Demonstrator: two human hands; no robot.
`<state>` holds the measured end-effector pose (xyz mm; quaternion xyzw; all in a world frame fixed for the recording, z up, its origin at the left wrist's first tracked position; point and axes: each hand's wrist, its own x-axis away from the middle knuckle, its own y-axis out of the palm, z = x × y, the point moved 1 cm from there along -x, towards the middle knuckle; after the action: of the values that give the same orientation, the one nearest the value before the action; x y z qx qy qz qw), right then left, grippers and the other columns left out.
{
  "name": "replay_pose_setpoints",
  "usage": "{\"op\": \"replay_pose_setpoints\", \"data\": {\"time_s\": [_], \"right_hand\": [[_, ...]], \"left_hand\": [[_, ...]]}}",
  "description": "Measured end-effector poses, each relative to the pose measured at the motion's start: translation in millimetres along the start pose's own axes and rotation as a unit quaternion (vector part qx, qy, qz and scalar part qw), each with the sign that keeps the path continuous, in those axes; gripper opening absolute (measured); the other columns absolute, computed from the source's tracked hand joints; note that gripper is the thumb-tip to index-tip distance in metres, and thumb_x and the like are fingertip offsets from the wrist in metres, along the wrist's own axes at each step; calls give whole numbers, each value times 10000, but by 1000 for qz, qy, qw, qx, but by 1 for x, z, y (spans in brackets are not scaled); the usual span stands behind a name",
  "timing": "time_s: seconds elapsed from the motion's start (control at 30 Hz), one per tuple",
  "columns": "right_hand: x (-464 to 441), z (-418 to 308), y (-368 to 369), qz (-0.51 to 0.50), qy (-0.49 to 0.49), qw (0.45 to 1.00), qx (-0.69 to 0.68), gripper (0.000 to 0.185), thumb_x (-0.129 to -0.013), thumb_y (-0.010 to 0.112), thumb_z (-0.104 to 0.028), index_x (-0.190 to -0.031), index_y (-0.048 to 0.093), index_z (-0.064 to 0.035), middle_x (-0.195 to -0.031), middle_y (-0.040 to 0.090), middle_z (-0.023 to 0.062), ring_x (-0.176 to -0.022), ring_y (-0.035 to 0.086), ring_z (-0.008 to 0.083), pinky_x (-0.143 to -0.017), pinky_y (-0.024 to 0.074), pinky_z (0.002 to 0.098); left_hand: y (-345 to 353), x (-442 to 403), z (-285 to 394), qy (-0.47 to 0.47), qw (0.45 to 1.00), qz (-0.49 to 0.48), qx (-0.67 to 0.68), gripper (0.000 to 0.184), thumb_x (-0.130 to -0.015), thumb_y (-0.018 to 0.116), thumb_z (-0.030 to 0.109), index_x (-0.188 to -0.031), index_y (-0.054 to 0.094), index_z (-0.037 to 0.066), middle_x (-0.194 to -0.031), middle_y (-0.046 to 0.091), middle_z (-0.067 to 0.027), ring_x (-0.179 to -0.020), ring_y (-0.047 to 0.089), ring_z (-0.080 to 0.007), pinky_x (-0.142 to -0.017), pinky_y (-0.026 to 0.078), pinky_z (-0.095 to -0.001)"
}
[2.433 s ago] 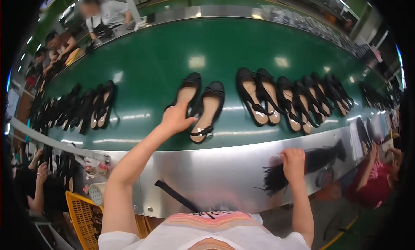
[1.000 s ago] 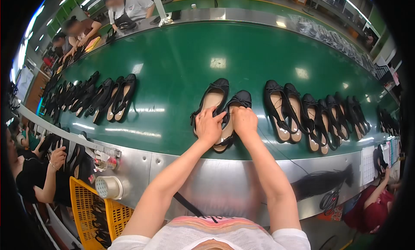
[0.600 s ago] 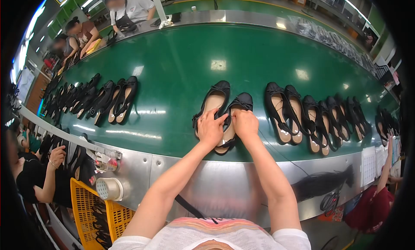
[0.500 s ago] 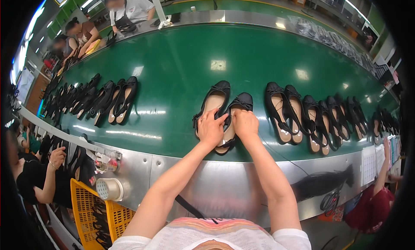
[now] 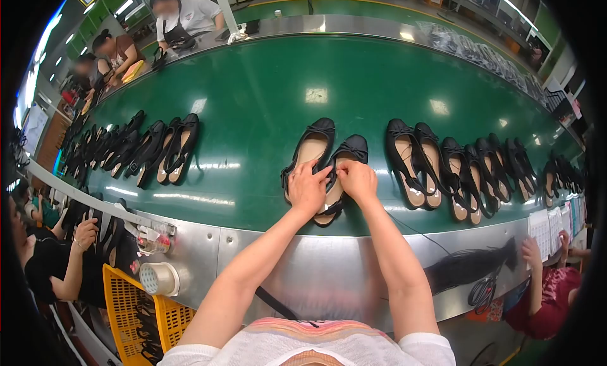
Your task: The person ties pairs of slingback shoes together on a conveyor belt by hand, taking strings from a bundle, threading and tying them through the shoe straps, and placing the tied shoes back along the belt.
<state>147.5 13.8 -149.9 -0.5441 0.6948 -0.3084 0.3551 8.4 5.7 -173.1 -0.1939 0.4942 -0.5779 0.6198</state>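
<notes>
Two black slingback flats with bows and beige insoles stand side by side in front of me. My left hand (image 5: 307, 186) lies over the inner sides of the left flat (image 5: 321, 133) and the right flat (image 5: 353, 147), thumb and fingers gripping the right one's edge. Fingers pinched together, my right hand (image 5: 357, 179) is at the opening of the right flat, just behind its bow. Whatever is between those fingertips is too small and hidden to make out. The heel part of the right flat shows below my hands.
Black flats stand in rows to the left (image 5: 184, 148) and right (image 5: 404, 164) on the green belt (image 5: 259, 94). A bundle of black cords (image 5: 474, 265) lies on the metal ledge (image 5: 272, 258). Nearby are a tape roll (image 5: 158, 278) and a yellow crate (image 5: 120, 303). Co-workers sit around.
My right hand has shifted slightly, its fingertips now pinched closer to the flat's opening. My left hand keeps its place. At the right, a co-worker's arm has moved down by the hanging sheets.
</notes>
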Motion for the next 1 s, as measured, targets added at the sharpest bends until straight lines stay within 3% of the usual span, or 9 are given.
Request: {"op": "replay_pose_setpoints", "data": {"time_s": [0.2,0.4,0.5,0.53,0.63,0.7,0.83,0.93,1.0], "right_hand": [[1,-3,-3,-34,-12,999,7,101,-742,627,-223,-789,693,-161,-778,652,101,-744,623,314,-667,492,413],[-3,11,-14,-57,-78,994,43,226,-733,672,-219,-938,638,-133,-913,633,89,-876,607,288,-746,481,394],[-6,6,-52,-81,-47,994,52,335,-697,718,-187,-1000,597,-110,-924,622,89,-907,597,279,-779,477,380],[-9,3,-59,-73,-60,995,37,380,-702,725,-189,-1039,585,-82,-966,626,105,-877,610,271,-745,490,358],[-13,-19,-49,-108,-22,947,-302,456,-761,697,-195,-1160,521,-60,-1070,610,128,-703,619,170,-506,484,279],[1,-56,-49,-140,-6,909,-393,453,-793,662,-186,-1197,483,-87,-1055,606,113,-515,555,108,-441,441,237],[7,-67,-2,-85,-92,925,-360,162,-860,593,-167,-953,620,-37,-779,625,0,-637,526,48,-557,419,194],[-2,-42,3,-27,-59,940,-334,137,-868,585,-152,-870,627,-21,-727,597,-21,-677,536,55,-621,429,201],[-18,-18,3,-18,-37,880,-473,98,-857,602,-135,-895,624,-48,-725,604,-22,-644,552,60,-595,443,207]], "left_hand": [[12,-5,5,-83,993,76,35,106,-726,679,222,-828,708,210,-1079,585,-11,-1087,489,-233,-888,363,-387],[4,-2,2,-12,994,84,69,80,-759,642,177,-766,612,103,-1129,496,-114,-1135,431,-305,-936,339,-416],[-12,-14,-17,-82,958,126,246,86,-793,606,135,-829,614,57,-1109,500,-147,-1083,462,-291,-921,367,-375],[-20,-20,-24,-81,930,159,320,156,-827,607,167,-926,605,46,-1009,553,-86,-944,518,-181,-819,414,-300],[-49,-34,-30,-209,802,102,550,224,-881,586,204,-1051,562,61,-836,549,63,-721,458,-24,-650,382,-188],[-69,-31,-13,-218,779,83,582,211,-881,585,205,-1037,565,64,-839,549,55,-718,464,-31,-646,385,-188],[-67,-17,-12,-220,722,37,655,179,-897,554,183,-969,570,20,-818,542,30,-705,456,-33,-626,392,-179],[-59,0,-14,-11,985,110,130,330,-844,581,280,-1024,560,4,-944,619,-142,-878,589,-287,-816,421,-342],[-62,13,7,-2,996,-93,-14,364,-824,567,332,-999,565,13,-907,621,-186,-890,584,-344,-874,337,-446]]}}
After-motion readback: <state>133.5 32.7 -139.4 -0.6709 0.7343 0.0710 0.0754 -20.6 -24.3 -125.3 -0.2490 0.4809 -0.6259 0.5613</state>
